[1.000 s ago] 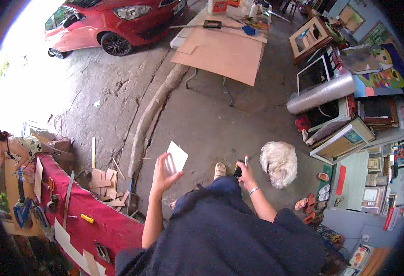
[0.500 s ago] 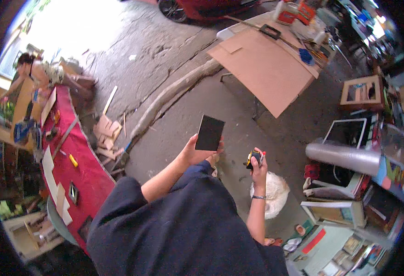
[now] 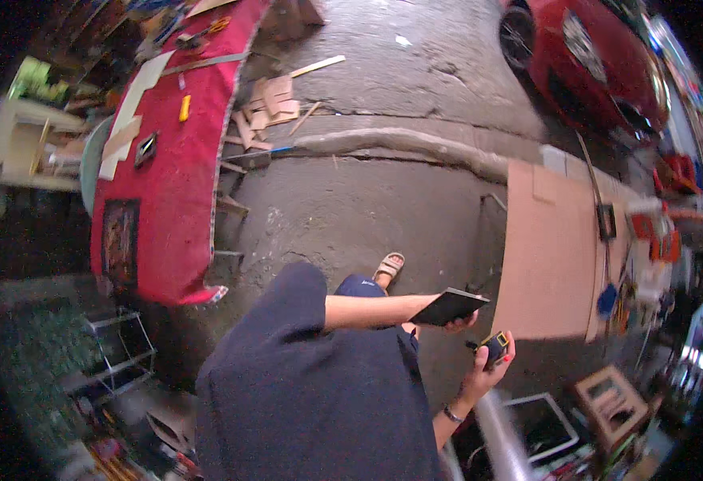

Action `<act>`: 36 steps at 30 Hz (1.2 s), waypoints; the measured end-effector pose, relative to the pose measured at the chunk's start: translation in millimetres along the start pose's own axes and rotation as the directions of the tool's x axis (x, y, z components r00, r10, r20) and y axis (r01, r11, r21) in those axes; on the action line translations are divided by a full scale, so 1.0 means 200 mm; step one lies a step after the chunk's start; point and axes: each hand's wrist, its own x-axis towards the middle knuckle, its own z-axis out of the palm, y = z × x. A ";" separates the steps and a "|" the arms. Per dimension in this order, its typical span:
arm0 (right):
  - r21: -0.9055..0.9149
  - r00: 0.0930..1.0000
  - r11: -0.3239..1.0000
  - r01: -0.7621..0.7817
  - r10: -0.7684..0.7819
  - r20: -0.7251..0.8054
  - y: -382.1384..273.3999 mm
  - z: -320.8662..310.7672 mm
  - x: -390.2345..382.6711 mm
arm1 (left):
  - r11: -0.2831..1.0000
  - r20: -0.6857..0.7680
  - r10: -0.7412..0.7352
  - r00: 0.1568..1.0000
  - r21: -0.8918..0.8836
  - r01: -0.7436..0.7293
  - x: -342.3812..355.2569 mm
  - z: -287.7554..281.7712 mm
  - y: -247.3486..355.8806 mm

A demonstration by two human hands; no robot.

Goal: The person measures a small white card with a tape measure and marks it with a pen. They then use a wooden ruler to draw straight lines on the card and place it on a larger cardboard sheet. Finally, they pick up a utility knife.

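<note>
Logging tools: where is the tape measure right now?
In the head view, right of and below centre: the tape measure is in the right hand, just below and right of the dark panel in the left hand.

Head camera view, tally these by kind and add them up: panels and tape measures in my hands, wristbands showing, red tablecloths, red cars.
Dark panel, in the left hand: 1
Tape measure, in the right hand: 1
Wristband: 1
Red tablecloth: 1
Red car, partly out of view: 1
Total: 5
</note>
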 end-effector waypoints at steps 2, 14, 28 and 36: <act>-0.064 0.992 0.993 0.095 -0.089 0.088 -0.09 0.03 0.14 | 0.879 -0.216 0.232 0.948 0.465 -0.109 -0.05 0.10 0.08; 0.107 0.202 0.771 0.628 -0.295 0.934 -0.49 0.86 0.60 | 0.706 -0.720 0.554 0.417 0.141 -0.694 -0.73 0.58 0.14; 0.039 0.203 0.997 0.065 -0.051 0.978 -0.67 2.93 0.41 | -0.067 -0.368 0.930 -0.030 -0.090 -0.994 -2.24 0.18 0.35; 0.227 0.071 0.892 0.392 -0.276 0.959 -0.70 4.41 0.16 | -0.384 -0.300 0.852 -0.430 0.202 -0.901 -3.08 0.04 0.31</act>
